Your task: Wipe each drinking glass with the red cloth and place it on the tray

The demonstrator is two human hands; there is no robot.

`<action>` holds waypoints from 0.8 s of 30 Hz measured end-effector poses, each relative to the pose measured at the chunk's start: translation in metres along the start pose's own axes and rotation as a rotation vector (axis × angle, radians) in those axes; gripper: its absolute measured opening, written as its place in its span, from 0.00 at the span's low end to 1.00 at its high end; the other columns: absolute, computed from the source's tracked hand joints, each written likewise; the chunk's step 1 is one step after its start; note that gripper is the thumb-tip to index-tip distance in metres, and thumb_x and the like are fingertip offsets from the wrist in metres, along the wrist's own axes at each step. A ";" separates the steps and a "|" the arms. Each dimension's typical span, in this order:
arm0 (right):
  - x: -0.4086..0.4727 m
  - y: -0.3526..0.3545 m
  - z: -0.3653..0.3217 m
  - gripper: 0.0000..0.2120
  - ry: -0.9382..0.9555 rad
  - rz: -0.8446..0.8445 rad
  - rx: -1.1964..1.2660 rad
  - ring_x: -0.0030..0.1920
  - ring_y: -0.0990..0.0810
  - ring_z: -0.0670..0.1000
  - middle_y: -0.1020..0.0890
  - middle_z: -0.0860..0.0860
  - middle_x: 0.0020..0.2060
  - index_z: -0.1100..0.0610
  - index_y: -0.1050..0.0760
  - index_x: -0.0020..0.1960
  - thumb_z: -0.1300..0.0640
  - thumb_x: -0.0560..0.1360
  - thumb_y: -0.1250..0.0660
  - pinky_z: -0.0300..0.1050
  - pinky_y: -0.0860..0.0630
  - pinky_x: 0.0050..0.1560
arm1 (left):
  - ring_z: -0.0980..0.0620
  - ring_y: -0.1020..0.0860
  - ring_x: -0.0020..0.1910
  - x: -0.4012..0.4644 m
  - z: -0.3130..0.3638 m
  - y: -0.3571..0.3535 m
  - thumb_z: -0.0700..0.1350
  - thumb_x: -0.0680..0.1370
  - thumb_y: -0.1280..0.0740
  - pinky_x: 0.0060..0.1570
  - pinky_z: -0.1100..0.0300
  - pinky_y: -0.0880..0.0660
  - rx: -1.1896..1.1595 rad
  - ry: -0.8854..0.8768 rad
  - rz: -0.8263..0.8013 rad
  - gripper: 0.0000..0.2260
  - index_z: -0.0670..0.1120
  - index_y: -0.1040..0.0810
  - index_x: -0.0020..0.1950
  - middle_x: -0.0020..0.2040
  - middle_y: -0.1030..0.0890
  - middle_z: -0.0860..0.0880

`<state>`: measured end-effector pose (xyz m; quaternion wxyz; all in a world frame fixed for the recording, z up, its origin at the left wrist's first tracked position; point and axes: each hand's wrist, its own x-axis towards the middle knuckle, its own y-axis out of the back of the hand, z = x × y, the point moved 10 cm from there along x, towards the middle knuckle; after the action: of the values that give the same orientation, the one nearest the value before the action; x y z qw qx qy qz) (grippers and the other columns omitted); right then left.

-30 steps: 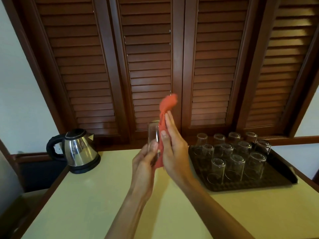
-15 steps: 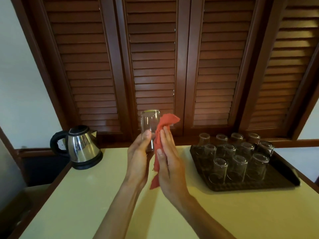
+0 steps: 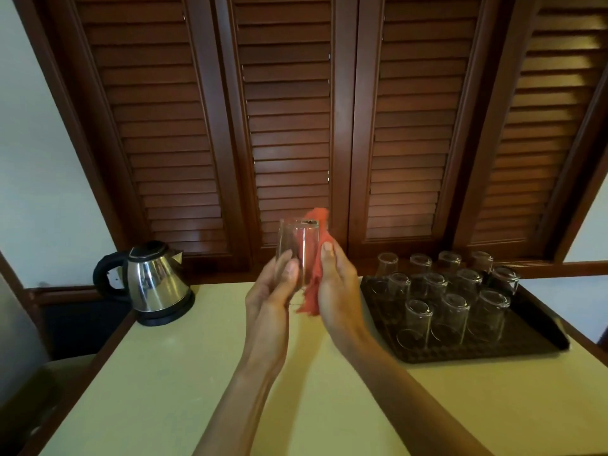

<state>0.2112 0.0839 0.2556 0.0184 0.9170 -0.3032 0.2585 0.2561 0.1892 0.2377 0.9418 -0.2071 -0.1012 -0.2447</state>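
Observation:
A clear drinking glass [image 3: 297, 240] is held upright above the table's middle by my left hand [image 3: 273, 291], which grips its lower part with thumb and fingers. Against the glass's right side lies the red cloth [image 3: 317, 258], held there by my right hand [image 3: 335, 284] with the thumb pressing on it. The cloth's top pokes up past the rim and its tail hangs below the hands. To the right, a dark tray [image 3: 539, 343] carries several glasses [image 3: 450, 319] standing upside down in rows.
A steel electric kettle [image 3: 154, 284] with a black handle stands at the table's back left. The pale yellow table [image 3: 164, 390] has a dark wooden edge. Brown louvred shutters [image 3: 289, 126] fill the wall behind.
The red cloth came down from above the glass and now wraps its right side. Both hands stayed together at the middle while the view shifted slightly.

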 end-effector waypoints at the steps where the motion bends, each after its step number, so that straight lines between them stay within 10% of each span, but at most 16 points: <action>1: -0.011 -0.005 -0.001 0.18 0.008 -0.026 -0.002 0.57 0.17 0.44 0.16 0.46 0.56 0.51 0.30 0.74 0.53 0.87 0.48 0.41 0.22 0.57 | 0.50 0.16 0.61 0.004 0.004 0.004 0.51 0.76 0.34 0.60 0.54 0.21 -0.014 -0.009 0.025 0.16 0.52 0.15 0.61 0.58 0.13 0.47; 5: -0.036 -0.025 -0.022 0.21 0.279 -0.034 -0.318 0.79 0.43 0.40 0.38 0.38 0.77 0.48 0.39 0.78 0.57 0.86 0.46 0.33 0.43 0.75 | 0.48 0.17 0.62 0.009 -0.005 0.006 0.47 0.83 0.37 0.60 0.51 0.21 0.005 0.055 0.011 0.13 0.51 0.15 0.63 0.60 0.14 0.45; 11: -0.002 -0.008 0.001 0.19 0.012 -0.009 0.044 0.63 0.21 0.39 0.18 0.39 0.61 0.51 0.35 0.77 0.55 0.87 0.49 0.37 0.24 0.62 | 0.47 0.18 0.63 -0.001 -0.007 0.006 0.53 0.79 0.36 0.61 0.50 0.22 0.016 0.049 0.016 0.19 0.49 0.17 0.65 0.60 0.14 0.45; 17: -0.022 -0.026 -0.024 0.23 0.295 -0.024 -0.346 0.80 0.47 0.40 0.42 0.42 0.80 0.49 0.42 0.80 0.56 0.86 0.46 0.34 0.48 0.78 | 0.46 0.17 0.62 0.003 -0.013 0.011 0.50 0.84 0.39 0.62 0.48 0.20 0.038 0.125 0.015 0.15 0.51 0.16 0.66 0.60 0.14 0.45; 21: 0.014 -0.006 -0.001 0.18 -0.167 -0.060 0.052 0.54 0.17 0.38 0.17 0.45 0.59 0.48 0.31 0.74 0.50 0.86 0.48 0.39 0.22 0.60 | 0.51 0.16 0.61 -0.007 -0.015 0.003 0.53 0.78 0.37 0.55 0.60 0.18 0.046 0.101 -0.064 0.20 0.48 0.18 0.67 0.59 0.14 0.47; 24: -0.003 -0.009 0.016 0.16 -0.383 -0.067 0.201 0.41 0.15 0.42 0.13 0.45 0.38 0.50 0.23 0.60 0.48 0.86 0.47 0.38 0.19 0.43 | 0.51 0.17 0.62 -0.001 0.001 0.008 0.53 0.79 0.36 0.59 0.57 0.20 0.110 -0.004 -0.029 0.20 0.48 0.19 0.68 0.60 0.14 0.48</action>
<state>0.2217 0.0901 0.2408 -0.1223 0.9561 -0.2432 0.1079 0.2595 0.1960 0.2355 0.9479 -0.1539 -0.1196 -0.2518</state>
